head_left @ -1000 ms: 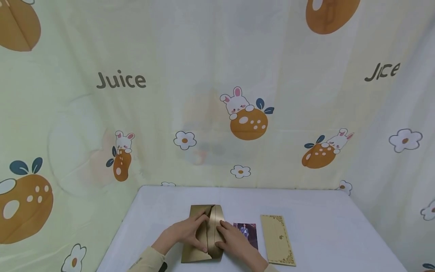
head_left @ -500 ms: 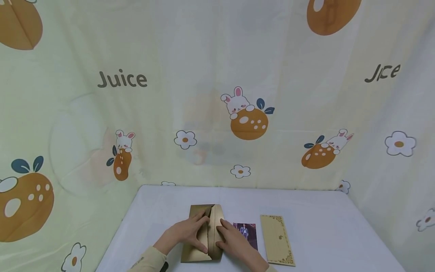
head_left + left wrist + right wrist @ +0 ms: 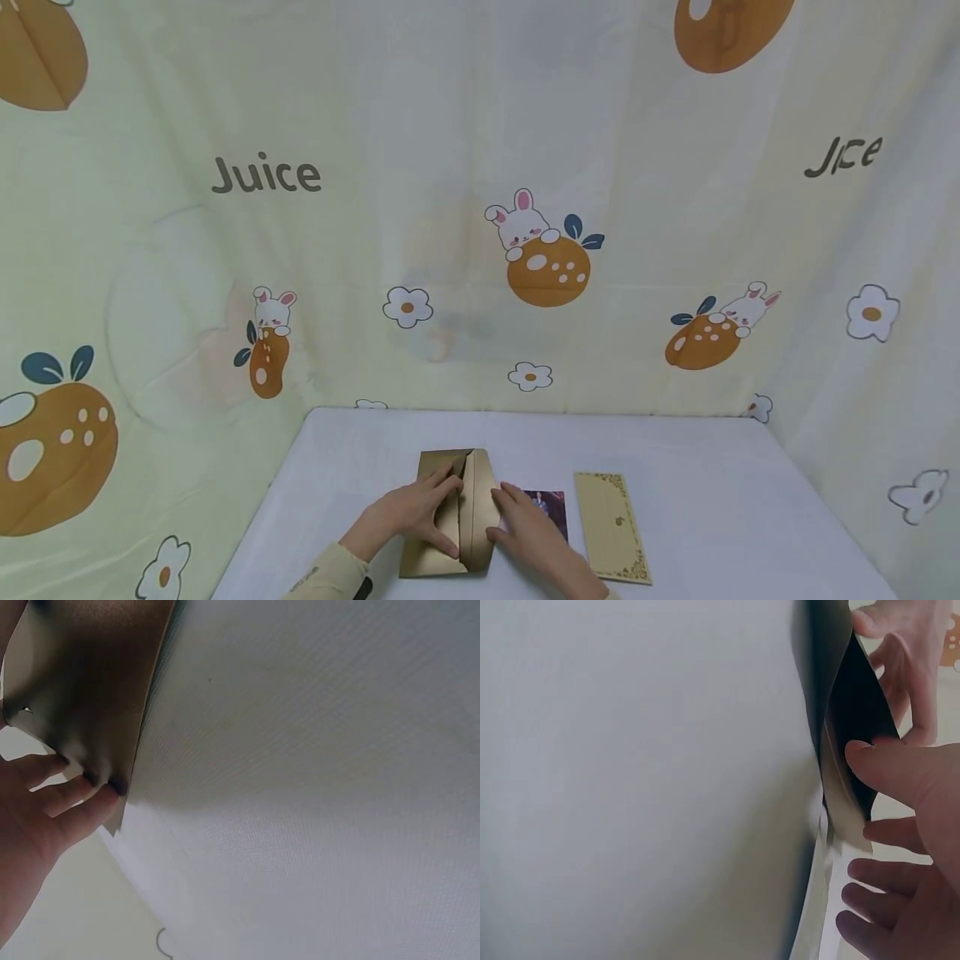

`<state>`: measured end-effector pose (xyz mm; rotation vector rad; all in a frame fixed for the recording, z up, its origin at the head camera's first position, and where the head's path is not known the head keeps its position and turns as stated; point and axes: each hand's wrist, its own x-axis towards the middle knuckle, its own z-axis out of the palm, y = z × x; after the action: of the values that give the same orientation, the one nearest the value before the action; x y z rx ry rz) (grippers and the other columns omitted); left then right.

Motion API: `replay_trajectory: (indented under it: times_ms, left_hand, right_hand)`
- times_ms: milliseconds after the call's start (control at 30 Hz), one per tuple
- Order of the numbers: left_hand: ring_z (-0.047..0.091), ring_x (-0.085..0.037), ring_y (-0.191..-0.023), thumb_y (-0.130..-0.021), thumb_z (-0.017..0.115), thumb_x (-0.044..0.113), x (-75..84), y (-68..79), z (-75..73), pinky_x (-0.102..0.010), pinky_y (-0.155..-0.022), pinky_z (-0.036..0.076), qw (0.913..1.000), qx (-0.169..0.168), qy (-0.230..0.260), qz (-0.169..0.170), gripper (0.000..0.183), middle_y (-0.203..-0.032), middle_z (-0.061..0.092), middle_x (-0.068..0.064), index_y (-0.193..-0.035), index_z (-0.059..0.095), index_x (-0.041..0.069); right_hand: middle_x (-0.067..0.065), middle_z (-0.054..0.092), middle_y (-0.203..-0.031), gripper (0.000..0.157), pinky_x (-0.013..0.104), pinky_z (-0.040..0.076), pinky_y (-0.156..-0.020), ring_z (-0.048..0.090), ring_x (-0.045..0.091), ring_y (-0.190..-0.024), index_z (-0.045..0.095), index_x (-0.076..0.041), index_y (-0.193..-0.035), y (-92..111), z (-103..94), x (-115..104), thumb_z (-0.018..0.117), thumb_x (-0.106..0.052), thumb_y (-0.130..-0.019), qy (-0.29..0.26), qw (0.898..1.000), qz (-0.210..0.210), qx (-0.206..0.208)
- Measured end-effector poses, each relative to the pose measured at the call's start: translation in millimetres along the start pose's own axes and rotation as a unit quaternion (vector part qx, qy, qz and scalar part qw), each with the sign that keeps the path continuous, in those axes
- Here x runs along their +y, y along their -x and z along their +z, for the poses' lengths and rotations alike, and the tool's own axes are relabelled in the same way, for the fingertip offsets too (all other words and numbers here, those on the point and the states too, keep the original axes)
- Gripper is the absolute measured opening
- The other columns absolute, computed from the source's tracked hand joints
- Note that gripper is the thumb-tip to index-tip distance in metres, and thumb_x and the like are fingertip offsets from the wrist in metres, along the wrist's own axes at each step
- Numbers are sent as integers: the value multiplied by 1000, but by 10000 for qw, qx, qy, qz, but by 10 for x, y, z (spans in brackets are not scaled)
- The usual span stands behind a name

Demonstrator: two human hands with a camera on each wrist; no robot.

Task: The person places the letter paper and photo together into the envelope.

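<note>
Envelope (image 3: 475, 512), head view: gold, on the tabletop (image 3: 712, 500).
My left grip (image 3: 418, 508): spread wide, resting on it.
My right grip (image 3: 528, 527): loosely parted, at its right edge.
Fingertips (image 3: 90, 814), left wrist: on gold paper.
Thumb (image 3: 889, 769), right wrist: over the envelope — contact unclear.

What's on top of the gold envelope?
The left hand rests on the gold envelope; the right hand is at its right edge. The patch under the left hand is hidden.
</note>
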<state>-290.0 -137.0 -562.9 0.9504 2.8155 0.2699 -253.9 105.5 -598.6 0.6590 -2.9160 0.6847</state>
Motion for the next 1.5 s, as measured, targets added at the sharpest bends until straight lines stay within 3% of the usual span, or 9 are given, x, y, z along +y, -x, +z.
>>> replay_trajectory:
  times_ms: [233,400,533,800,900,1033,1233,1367,1500]
  left_hand:
    - [39,-35,-129,-56,62,77,-12,-15,-2,-47,-84,48,10000,-94,-3,-20,98,-151,20,-17,-134,30,28]
    - [34,-39,-131,-57,65,75,20,-20,-26,-51,-88,45,9997,-216,126,-32,98,-151,18,-19,-134,30,26]
    - [33,-37,-132,-57,66,74,27,-6,-15,-51,-87,46,9992,-309,225,-108,98,-152,17,-19,-135,30,26]
    - [35,-36,-132,-57,64,76,-23,-19,48,-50,-86,47,9994,-246,227,-109,97,-152,17,-17,-134,29,30]
    - [37,-36,-130,-56,63,77,-29,-22,46,-49,-86,47,9995,-221,218,-81,97,-152,17,-17,-134,29,30]
    - [37,-35,-130,-56,62,78,-37,-23,45,-48,-86,47,9996,-189,195,-37,98,-152,17,-17,-135,29,29]
    - [37,-35,-131,-57,62,77,-38,-19,30,-47,-87,47,9996,-184,217,-20,98,-152,16,-17,-135,29,29]
    - [36,-34,-132,-58,62,77,-33,-17,16,-47,-88,46,9995,-204,245,-67,98,-153,15,-16,-136,28,28]
    - [34,-35,-133,-58,62,76,-33,-17,18,-49,-89,46,9994,-205,270,-74,98,-153,15,-16,-136,28,28]
  right_hand:
    - [18,46,-135,60,49,36,-100,44,34,-124,48,-3,-131,68,-128,184,64,-38,-84,93,9987,369,324]
    - [19,50,-129,61,54,36,-96,45,36,-119,51,-1,-126,102,-180,383,68,-38,-80,575,9902,1156,527]
    - [17,51,-121,69,54,36,-90,44,35,-111,53,0,-124,130,-209,493,70,-45,-76,724,9822,1693,382]
    - [16,50,-103,70,44,40,-74,43,29,-92,57,0,-106,152,-276,542,75,-54,-65,761,9782,1867,499]
    - [10,50,-91,63,38,38,-67,41,24,-82,53,-5,-99,122,-301,541,78,-50,-62,575,9768,1992,532]
    - [4,54,-81,46,33,39,-62,45,19,-74,50,-8,-97,84,-320,566,77,-32,-71,164,9766,2046,642]
    - [0,58,-74,16,23,40,-53,49,8,-63,56,-6,-99,66,-305,653,61,-4,-84,-847,9738,1844,1022]
    - [3,61,-76,17,20,42,-53,51,7,-63,60,-3,-102,55,-344,678,56,1,-86,-1602,9628,1737,1314]
    - [5,61,-75,20,20,42,-51,50,7,-61,61,-4,-106,32,-431,663,57,0,-86,-1903,9538,1804,1465]
